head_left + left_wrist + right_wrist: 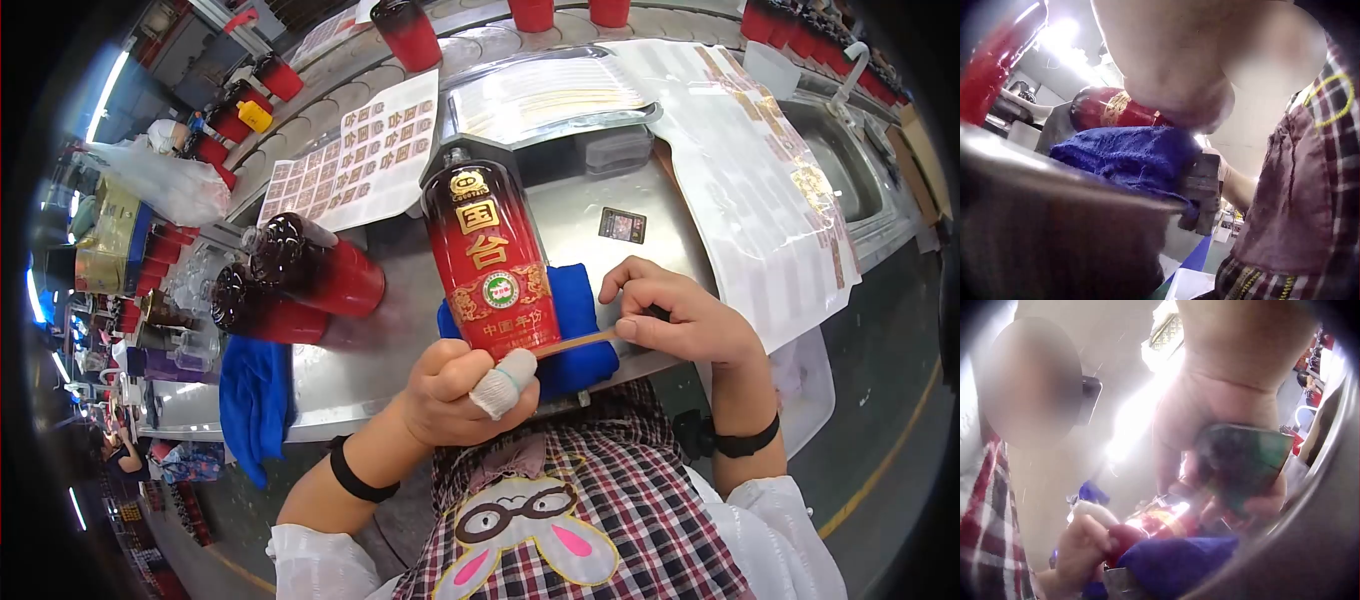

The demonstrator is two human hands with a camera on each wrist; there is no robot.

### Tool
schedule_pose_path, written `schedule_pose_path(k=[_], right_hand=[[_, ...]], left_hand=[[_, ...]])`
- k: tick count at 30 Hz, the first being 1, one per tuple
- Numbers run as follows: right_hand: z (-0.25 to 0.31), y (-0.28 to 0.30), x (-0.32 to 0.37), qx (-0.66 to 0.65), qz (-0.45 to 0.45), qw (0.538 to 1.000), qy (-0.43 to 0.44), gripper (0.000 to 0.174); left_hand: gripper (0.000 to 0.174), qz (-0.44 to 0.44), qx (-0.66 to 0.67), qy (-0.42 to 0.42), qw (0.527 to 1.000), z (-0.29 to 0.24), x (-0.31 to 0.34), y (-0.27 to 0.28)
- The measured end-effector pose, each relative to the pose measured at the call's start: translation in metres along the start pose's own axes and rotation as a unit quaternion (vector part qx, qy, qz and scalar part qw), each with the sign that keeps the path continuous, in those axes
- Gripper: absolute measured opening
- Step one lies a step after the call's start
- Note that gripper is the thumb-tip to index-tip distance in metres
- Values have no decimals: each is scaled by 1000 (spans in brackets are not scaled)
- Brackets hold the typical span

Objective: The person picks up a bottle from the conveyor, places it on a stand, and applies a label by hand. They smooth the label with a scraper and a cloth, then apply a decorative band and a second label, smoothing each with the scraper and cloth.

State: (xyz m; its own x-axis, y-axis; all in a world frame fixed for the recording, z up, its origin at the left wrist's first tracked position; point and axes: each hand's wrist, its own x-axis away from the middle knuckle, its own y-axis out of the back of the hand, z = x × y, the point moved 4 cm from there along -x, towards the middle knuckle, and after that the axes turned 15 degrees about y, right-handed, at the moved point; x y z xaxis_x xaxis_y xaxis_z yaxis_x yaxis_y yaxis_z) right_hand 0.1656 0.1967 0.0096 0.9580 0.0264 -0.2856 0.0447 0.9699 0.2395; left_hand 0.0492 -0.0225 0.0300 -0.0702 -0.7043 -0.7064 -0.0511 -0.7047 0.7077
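A dark-to-red gradient bottle point(490, 250) with gold Chinese characters and a round green-and-white emblem lies on a folded blue cloth point(580, 330). My left hand point(465, 395) is curled at the bottle's base; one finger or thumb wears a white gauze sleeve point(505, 384). A thin brown strip point(578, 343) stretches from beside the gauze tip across to my right hand point(685, 315). Its right end is pinched by my right thumb and index finger. In the right wrist view, a blurred dark-green flat thing point(1244, 465) overlaps the right hand.
Two similar bottles point(325, 275) lie to the left. A sheet of small labels point(360, 155) is behind them. At the back stands a metal tray point(550, 95) of white strips; a long label sheet point(745, 180) covers the right side. A small dark card point(622, 225) lies on the metal table.
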Motion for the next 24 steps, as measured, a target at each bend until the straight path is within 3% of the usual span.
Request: schedule_pose_path(k=[5,9,18,21,24], right_hand=[[-1,-2,-4,0,2,1000,10,21],[4,-3,-4,-3,0,1000,4,22],[-1,-5,-4,5,7,1000,12,23],[1,-5,-5,9,0,1000,7,23],[-2,-6,-6,5,4,1000,2,23]], left_hand=[[26,10,13,-15,1000,0,-7,-1],[21,18,33,47,998,2,2,2],[23,18,47,6,999,0,-11,0],[24,48,57,65,995,2,4,2],[25,21,41,48,998,0,7,-3]])
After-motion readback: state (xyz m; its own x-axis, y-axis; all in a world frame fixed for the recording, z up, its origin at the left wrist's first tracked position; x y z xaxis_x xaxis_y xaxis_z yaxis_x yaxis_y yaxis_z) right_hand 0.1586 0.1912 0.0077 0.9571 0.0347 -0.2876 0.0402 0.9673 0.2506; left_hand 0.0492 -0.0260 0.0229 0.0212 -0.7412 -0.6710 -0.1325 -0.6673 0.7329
